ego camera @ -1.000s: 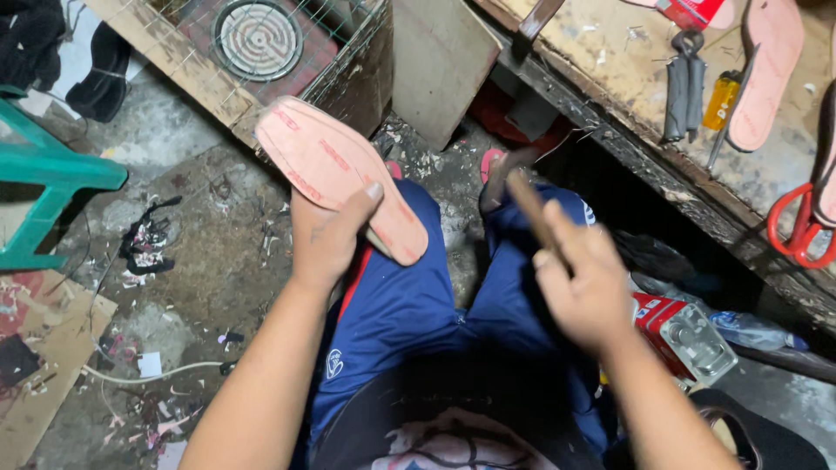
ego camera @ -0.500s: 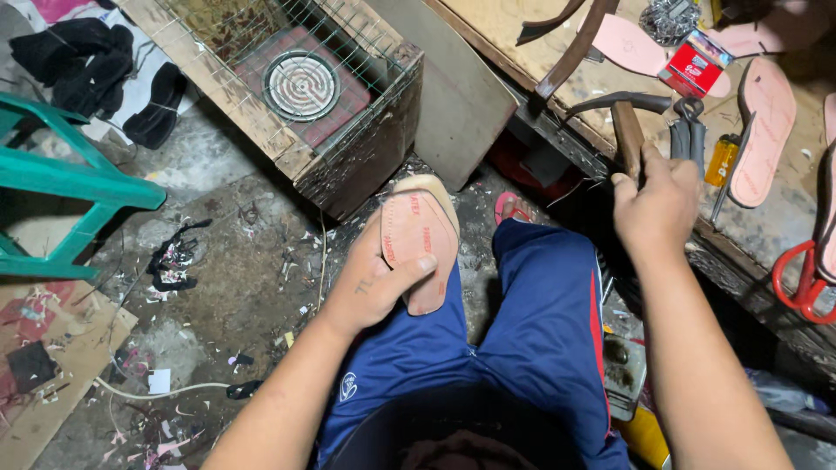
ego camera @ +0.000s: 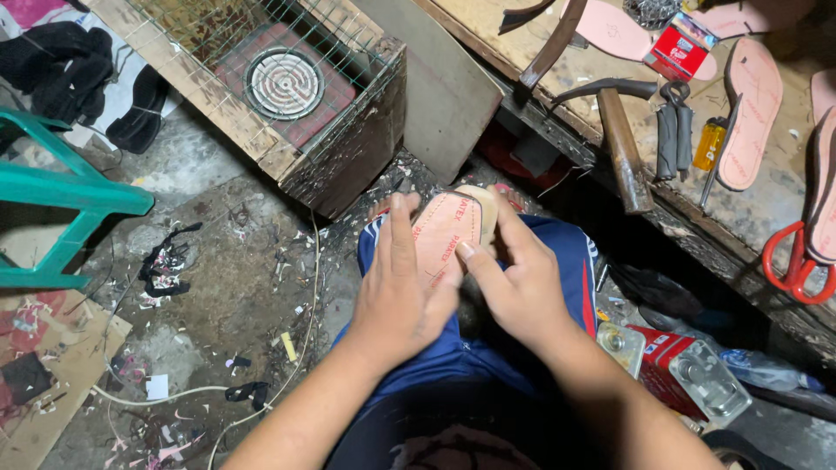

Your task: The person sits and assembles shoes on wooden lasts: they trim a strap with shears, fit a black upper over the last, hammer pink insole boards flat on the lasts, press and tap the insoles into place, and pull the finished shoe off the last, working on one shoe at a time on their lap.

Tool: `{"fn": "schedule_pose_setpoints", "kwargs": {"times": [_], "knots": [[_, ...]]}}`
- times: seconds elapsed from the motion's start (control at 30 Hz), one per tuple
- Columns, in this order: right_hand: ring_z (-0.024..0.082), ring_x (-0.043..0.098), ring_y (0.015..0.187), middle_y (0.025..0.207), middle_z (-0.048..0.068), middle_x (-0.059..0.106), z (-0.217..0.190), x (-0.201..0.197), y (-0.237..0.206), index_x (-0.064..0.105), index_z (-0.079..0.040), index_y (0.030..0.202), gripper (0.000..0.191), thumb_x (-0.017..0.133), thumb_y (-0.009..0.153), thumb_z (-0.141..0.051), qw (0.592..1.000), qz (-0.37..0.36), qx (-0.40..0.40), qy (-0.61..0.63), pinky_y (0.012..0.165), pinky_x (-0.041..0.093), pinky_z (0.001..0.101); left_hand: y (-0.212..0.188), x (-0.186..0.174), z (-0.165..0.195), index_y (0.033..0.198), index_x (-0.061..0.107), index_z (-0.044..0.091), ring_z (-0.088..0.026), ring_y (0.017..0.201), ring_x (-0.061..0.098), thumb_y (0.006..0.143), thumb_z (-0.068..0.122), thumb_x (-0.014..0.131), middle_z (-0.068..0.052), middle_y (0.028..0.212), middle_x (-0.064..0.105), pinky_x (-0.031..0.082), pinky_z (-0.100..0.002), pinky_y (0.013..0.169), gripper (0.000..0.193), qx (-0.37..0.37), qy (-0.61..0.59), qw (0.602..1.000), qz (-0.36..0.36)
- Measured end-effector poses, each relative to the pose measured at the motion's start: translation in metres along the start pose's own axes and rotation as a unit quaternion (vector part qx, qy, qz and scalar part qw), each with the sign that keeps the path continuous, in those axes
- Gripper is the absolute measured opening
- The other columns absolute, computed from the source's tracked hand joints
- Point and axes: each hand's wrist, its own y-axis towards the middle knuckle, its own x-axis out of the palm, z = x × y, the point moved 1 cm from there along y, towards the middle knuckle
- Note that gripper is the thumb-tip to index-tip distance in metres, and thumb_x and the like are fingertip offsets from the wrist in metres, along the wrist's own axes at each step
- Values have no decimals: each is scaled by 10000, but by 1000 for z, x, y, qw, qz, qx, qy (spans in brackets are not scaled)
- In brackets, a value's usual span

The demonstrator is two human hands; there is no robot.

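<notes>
Pink insole [ego camera: 446, 233] sits dead centre of the frame, held over the person's lap in blue shorts [ego camera: 488, 365]. Left hand [ego camera: 402, 300] lies flat on it from the left, fingers stretched up along its length, so that grip is pressed on the insole rather than curled round it. Right hand [ego camera: 514, 283] comes in from the right, thumb on the pink face and fingers wrapped round the far edge, so that grip is clamped on the insole too. Tan underside peeks out at the top edge of it.

Upper right of the frame has a wooden surface [ego camera: 522, 52] with a hammer [ego camera: 620, 139] lying on it, handle pointing down toward the edge. Just right of that are pliers [ego camera: 675, 126] and a small yellow bottle [ego camera: 707, 144]. More pink insoles [ego camera: 747, 113] are spread around up there, plus a red box [ego camera: 679, 48]. Red-handled scissors [ego camera: 797, 261] hang at the right edge.

Upper middle is a wooden crate with wire mesh [ego camera: 287, 96] over a round coil burner [ego camera: 283, 83]. Green stool [ego camera: 61, 200] sits at the left edge, and the floor [ego camera: 235, 296] around it is concrete, littered with scraps and a white cord. Lower right, near the right knee, there's a red carton with clear plastic bits [ego camera: 688, 370] on it.
</notes>
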Motion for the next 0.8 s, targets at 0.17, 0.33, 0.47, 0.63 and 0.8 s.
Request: {"fn": "schedule_pose_setpoints", "kwargs": {"times": [0.17, 0.33, 0.47, 0.63, 0.8], "knots": [[132, 697, 935, 1139, 111, 711, -8, 6, -15, 493, 6, 1500, 601, 665, 930, -77, 997, 8, -35, -64, 860, 554, 272, -2, 17, 14, 1574, 68, -110, -551, 1351, 430, 883, 226, 761, -396, 1501, 349, 358, -558, 1179, 1035, -13, 115, 989, 87], [165, 708, 1051, 1236, 130, 686, -15, 11, -18, 500, 13, 1451, 552, 656, 925, -44, 997, 7, -31, 69, 910, 578, 300, -4, 13, 9, 1587, 293, -22, -463, 1317, 505, 905, 257, 816, -294, 1461, 419, 443, -494, 1158, 904, 32, 94, 990, 97], [190, 686, 1097, 1282, 135, 649, -27, 0, -24, 562, 8, 1413, 496, 684, 934, -20, 995, -32, -88, 43, 964, 561, 305, 4, -8, -3, 1542, 381, -5, -434, 1282, 536, 777, 228, 807, -278, 1404, 472, 485, -462, 1097, 907, 57, -25, 998, 34], [165, 671, 1139, 1279, 90, 651, -34, -23, -20, 657, -31, 1337, 371, 697, 969, 5, 989, 1, -145, -12, 1023, 552, 297, 9, -26, -2, 1567, 397, -52, -361, 1170, 649, 894, 301, 778, -227, 1317, 639, 530, -476, 1059, 850, -191, -710, 659, -159], [207, 629, 1231, 1350, 135, 627, -28, -33, -20, 639, 13, 1320, 356, 693, 969, 34, 975, 12, -126, 182, 1072, 529, 334, -2, -9, 19, 1578, 364, -29, -383, 1161, 683, 902, 465, 791, -223, 1317, 626, 568, -504, 1032, 940, -206, -792, 532, -220]]}}
